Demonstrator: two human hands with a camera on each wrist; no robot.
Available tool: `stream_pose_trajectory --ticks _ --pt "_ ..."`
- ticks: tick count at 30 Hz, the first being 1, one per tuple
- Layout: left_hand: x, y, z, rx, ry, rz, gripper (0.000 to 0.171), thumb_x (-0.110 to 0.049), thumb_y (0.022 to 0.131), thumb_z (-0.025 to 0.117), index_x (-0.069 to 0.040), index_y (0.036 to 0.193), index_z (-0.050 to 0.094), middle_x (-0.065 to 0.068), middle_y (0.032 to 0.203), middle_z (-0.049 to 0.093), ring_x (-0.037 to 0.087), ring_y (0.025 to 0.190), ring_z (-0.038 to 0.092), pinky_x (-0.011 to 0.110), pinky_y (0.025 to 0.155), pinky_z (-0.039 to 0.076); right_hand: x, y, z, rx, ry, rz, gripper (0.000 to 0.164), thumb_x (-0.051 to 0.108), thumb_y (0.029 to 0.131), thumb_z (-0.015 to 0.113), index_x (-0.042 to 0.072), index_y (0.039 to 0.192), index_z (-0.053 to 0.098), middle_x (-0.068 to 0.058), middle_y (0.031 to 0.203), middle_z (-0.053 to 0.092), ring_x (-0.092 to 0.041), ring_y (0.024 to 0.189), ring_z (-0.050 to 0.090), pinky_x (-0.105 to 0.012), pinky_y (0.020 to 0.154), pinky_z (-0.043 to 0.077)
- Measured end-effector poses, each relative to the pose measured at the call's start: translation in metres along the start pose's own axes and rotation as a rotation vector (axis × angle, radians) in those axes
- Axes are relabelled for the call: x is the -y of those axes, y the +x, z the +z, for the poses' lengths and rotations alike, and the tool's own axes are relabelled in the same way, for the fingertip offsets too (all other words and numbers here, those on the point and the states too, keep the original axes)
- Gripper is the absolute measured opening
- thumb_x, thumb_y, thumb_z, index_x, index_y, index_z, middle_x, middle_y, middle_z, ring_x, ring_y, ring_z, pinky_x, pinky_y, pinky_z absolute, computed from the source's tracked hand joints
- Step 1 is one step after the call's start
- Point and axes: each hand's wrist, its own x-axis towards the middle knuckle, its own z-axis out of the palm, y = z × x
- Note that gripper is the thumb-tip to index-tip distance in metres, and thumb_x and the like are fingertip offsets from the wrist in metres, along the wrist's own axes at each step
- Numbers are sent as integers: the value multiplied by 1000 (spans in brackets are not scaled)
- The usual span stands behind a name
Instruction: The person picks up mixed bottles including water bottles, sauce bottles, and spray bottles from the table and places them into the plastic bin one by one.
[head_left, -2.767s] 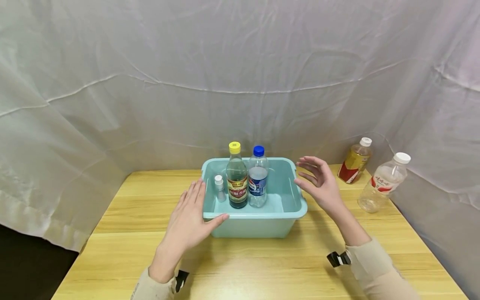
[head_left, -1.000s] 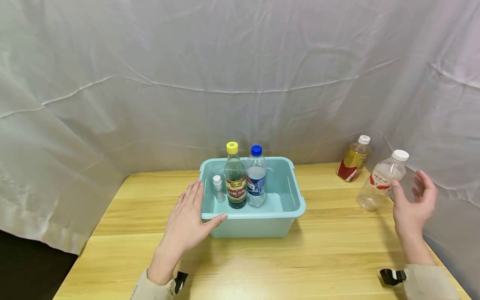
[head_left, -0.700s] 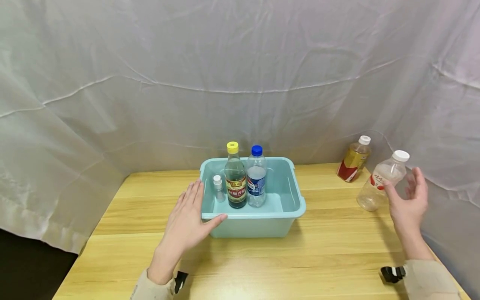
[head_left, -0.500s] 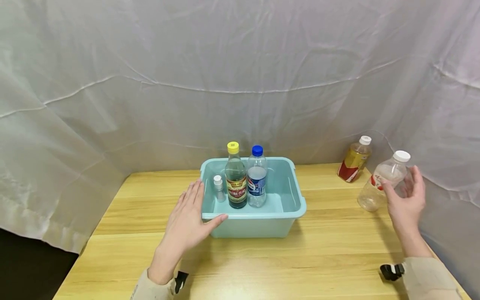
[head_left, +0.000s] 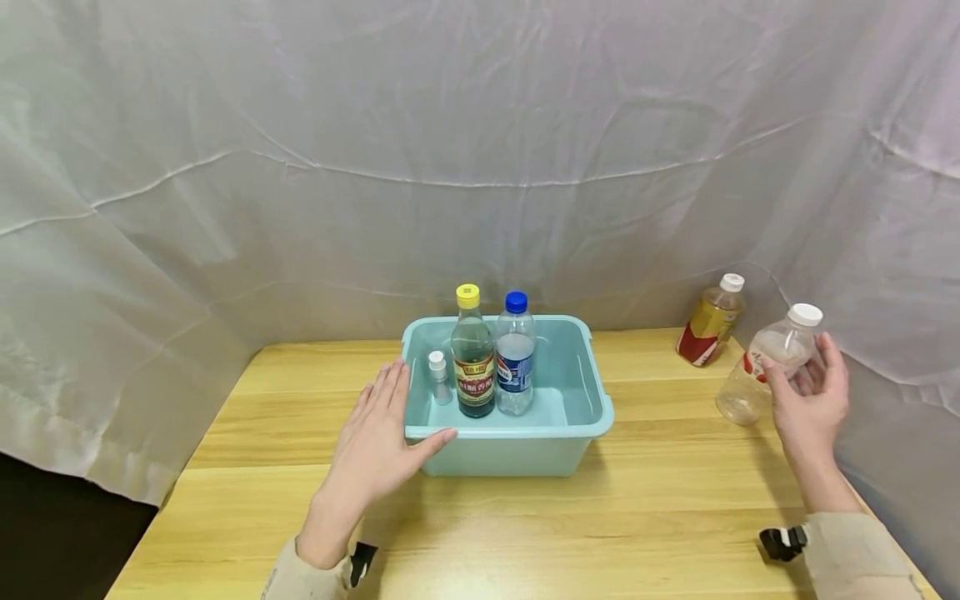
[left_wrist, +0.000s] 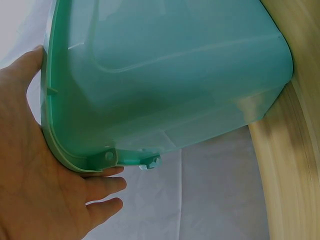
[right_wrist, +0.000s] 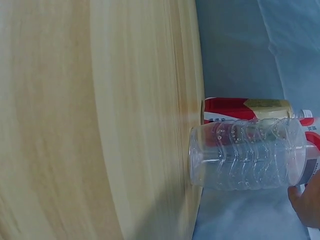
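Observation:
My left hand (head_left: 378,437) rests with straight fingers on the near left corner of a light-blue plastic tub (head_left: 510,454); the left wrist view shows its palm along the rim (left_wrist: 46,95). Inside the tub stand a small clear bottle with a white cap (head_left: 438,379), a vinegar bottle with a yellow cap (head_left: 474,375) and a blue-capped Pepsi bottle (head_left: 515,367). At the right, my right hand (head_left: 810,408) holds a clear plastic bottle (head_left: 738,396) with a white cap and red-and-white label. Its thumb lies over the label; the fingers go behind, partly hidden.
Behind the clear bottle stands a drink bottle with a gold-and-red label (head_left: 708,329), close to the table's back right edge. The wooden table (head_left: 570,533) lies under everything. Grey curtains (head_left: 480,167) hang behind and at both sides.
My right hand has gone from beside the tub to the clear bottle at the right, and its thumb and fingers have closed in on it. My left hand has stayed on the tub.

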Motion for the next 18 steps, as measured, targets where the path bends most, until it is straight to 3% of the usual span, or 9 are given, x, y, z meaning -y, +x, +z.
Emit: stream_pose_trajectory --ticks 12,18 --pt "-1 0 0 -6 -3 4 118 -85 88 51 2 163 25 16 172 17 36 159 17 53 128 19 -4 1 -2 -5 -136 -47 70 -1 90 74 17 153 51 2 147 50 -16 130 56 -14 104 47" --pt "0 0 0 -9 -4 9 118 -85 88 51 3 163 25 16 172 18 36 159 17 52 129 18 -2 -1 -3 -10 -109 -44 69 -3 89 75 17 152 53 1 148 51 -15 129 56 -13 104 47"
